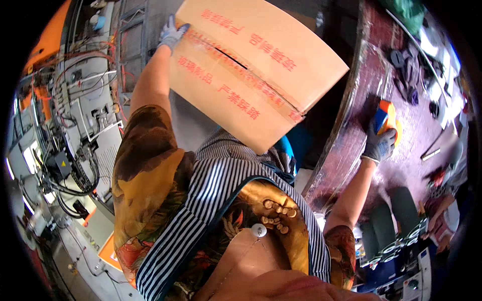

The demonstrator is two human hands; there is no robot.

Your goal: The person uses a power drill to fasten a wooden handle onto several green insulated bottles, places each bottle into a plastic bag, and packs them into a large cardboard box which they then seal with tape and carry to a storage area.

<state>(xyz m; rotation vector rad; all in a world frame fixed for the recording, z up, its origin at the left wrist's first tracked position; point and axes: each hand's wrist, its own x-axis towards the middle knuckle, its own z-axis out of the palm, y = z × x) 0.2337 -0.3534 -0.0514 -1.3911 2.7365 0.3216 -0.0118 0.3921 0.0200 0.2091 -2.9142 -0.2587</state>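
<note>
A large brown cardboard box [241,70] with red print lies in front of me, tilted. A taped seam crosses its top face, with a dark gap along part of it. My left hand [172,35], in a grey-white glove, grips the box's far left edge, thumb on the top face. At the right, over the dark red table, my right hand [379,143] in a dark grey glove is closed round an orange, yellow and blue tape dispenser [385,118]. What supports the box underneath is hidden.
The plastic-covered table [329,168] runs along my right, with dark cloth items [409,72] on it. Green chairs [389,226] and another person [442,220] are at the lower right. Machinery with cables [70,168] stands at my left, near a metal rack [131,50].
</note>
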